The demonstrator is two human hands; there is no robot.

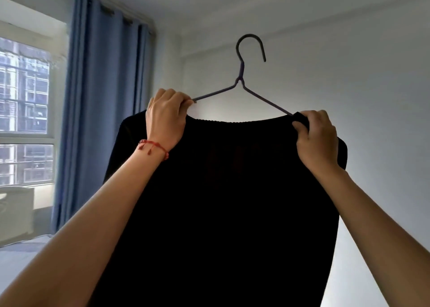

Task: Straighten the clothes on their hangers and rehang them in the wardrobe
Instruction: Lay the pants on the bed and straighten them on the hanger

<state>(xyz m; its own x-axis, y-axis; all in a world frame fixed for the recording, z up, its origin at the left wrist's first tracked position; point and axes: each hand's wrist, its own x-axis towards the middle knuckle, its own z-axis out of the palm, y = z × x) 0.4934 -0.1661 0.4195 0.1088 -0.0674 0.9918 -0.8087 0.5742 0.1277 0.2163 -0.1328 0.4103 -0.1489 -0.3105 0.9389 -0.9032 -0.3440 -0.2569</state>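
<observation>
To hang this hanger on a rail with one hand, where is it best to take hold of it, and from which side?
Grip the hanger at its twisted neck just below the hook, coming from the near side. That part is bare and central, so the black garment would likely hang level. The hook opens rightward and stays free for a rail.

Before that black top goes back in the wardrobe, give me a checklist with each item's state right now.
1. Left hand has a firm hold: ok, its fingers curl round the hanger arm at the left shoulder of the black top.
2. Right hand has a hold: ok, it pinches the top's right shoulder at the hanger's end.
3. Hook free to catch a rail: ok, nothing on it.
4. Top sits level on the hanger: not ok, the right shoulder hangs lower than the left.
5. Neckline centred under the hook: cannot tell, the hands cover both shoulders.
6. Wardrobe rail within reach: cannot tell, no wardrobe in view.
</observation>
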